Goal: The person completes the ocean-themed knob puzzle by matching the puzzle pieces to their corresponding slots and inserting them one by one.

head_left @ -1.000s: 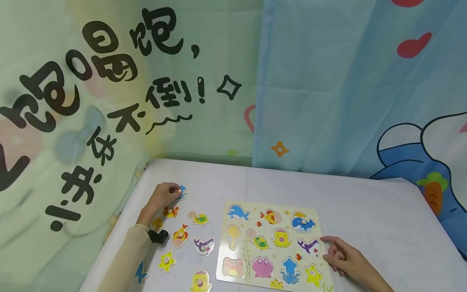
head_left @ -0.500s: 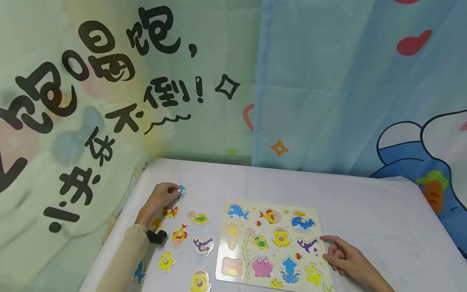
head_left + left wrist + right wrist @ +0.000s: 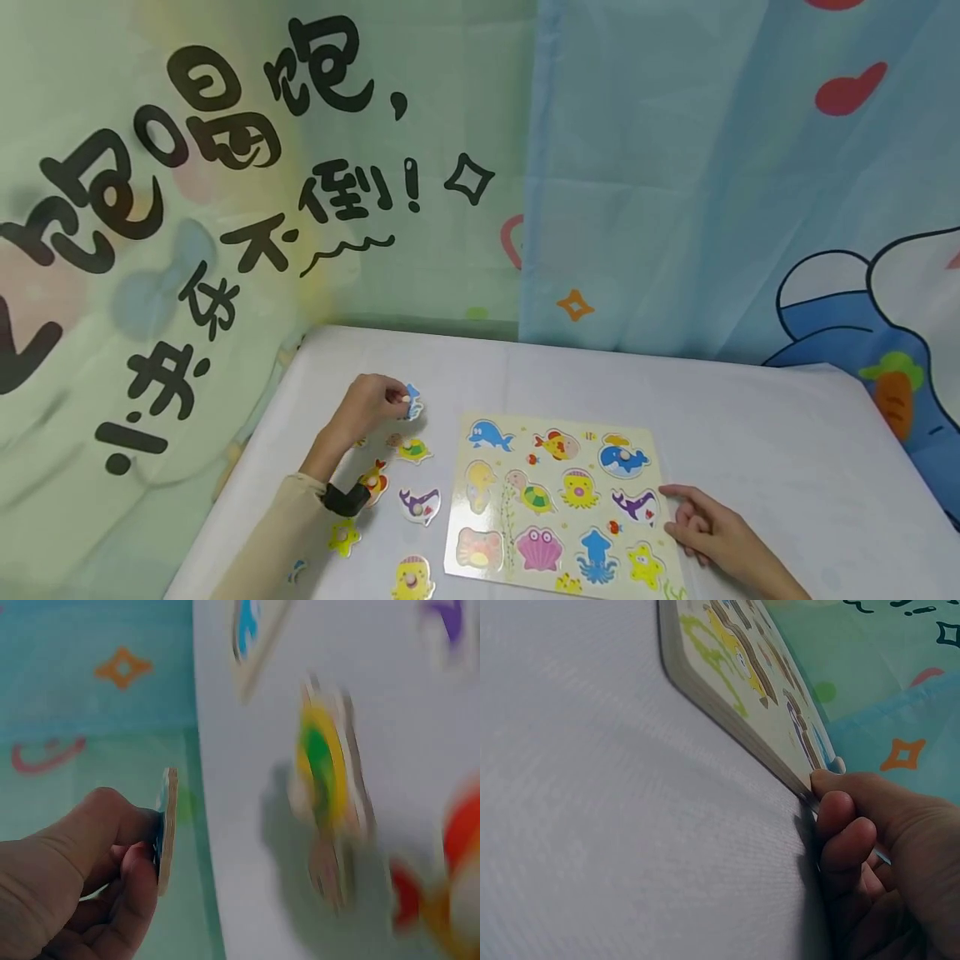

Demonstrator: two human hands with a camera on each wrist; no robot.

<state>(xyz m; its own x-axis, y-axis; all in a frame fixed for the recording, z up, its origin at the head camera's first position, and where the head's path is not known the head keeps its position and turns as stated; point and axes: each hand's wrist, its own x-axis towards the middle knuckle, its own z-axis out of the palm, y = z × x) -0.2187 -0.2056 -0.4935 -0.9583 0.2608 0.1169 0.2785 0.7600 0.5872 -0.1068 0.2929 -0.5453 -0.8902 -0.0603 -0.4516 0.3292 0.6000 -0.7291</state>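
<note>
My left hand [image 3: 371, 402] pinches a blue puzzle piece [image 3: 414, 403] by its knob, above the back left of the table. In the left wrist view the piece [image 3: 169, 832] is edge-on, so its picture is mostly hidden. The right hand [image 3: 708, 525] rests at the right edge of the sea-animal puzzle board [image 3: 551, 521], its index finger stretched out to touch the edge. In the right wrist view, that fingertip [image 3: 823, 780] meets the board's rim while other fingers are curled below. A blue whale piece [image 3: 625, 458] sits in the board's top right recess.
Left of the board lie loose knobbed pieces: a turtle [image 3: 414, 450], a purple whale [image 3: 420, 505], an octopus [image 3: 412, 577], a starfish [image 3: 344, 537] and a fish [image 3: 373, 483] partly behind the left wrist. Printed curtains [image 3: 675, 208] hang behind the white-covered table [image 3: 750, 417].
The left hand has moved right with the blue puzzle piece, which was at the far left of the table half a second ago. The right hand has stayed at the board's edge.
</note>
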